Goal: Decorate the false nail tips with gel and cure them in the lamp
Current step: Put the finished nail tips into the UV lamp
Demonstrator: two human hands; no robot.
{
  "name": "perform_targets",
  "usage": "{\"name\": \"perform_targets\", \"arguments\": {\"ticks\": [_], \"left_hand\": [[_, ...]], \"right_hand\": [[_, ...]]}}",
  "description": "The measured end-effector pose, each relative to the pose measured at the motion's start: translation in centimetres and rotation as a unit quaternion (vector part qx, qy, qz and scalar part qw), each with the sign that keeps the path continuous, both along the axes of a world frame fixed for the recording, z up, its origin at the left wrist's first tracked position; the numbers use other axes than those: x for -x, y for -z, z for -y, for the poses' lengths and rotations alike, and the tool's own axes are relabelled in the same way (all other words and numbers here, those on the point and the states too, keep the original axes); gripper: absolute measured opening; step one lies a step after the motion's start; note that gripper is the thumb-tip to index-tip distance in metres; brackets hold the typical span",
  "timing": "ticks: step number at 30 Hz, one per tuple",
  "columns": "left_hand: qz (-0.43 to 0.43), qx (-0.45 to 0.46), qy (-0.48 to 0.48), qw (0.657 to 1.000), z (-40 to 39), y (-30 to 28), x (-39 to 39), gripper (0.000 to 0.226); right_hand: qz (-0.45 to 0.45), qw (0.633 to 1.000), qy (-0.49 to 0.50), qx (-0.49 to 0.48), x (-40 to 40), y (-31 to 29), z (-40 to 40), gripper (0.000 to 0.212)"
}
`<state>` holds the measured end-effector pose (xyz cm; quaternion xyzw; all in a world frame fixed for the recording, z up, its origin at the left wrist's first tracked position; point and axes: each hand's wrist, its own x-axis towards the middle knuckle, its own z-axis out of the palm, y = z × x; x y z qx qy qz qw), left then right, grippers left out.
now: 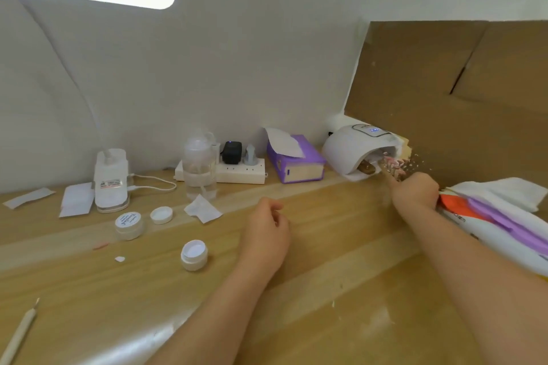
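Note:
My right hand (415,191) grips a holder carrying several pink false nail tips (396,164), held just at the mouth of the white curing lamp (355,147) at the back right. The lamp's display glows blue. My left hand (267,225) rests on the wooden table with fingers loosely curled and holds nothing. An open white gel jar (194,255) stands left of that hand, its loose lid (161,214) and a closed jar (129,225) farther back. A thin brush (20,332) lies at the bottom left.
A purple tissue box (296,163), power strip (231,172), clear pump bottle (199,167) and desk lamp base (111,181) line the wall. Cardboard (444,98) stands behind the curing lamp. A wipes pack (498,222) lies at the right. Paper scraps (203,209) are scattered.

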<state>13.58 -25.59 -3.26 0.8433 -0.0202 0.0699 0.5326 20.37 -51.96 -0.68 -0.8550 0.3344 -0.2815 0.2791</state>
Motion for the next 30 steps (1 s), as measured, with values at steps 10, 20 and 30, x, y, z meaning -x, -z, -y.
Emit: {"name": "perform_targets", "arguments": {"ticks": [10, 20, 30], "left_hand": [[0.010, 0.035, 0.007, 0.999, -0.1, 0.5, -0.4, 0.017], [0.023, 0.091, -0.044, 0.995, -0.1, 0.5, -1.1, 0.024], [0.025, 0.085, -0.054, 0.995, -0.1, 0.5, -1.2, 0.024]], "right_hand": [[-0.016, 0.998, 0.035, -0.051, -4.4, 0.5, 0.5, 0.039], [-0.039, 0.997, 0.040, -0.051, -6.9, 1.1, 1.9, 0.031], [-0.017, 0.999, 0.019, -0.043, -8.9, 1.3, 3.1, 0.024]]}}
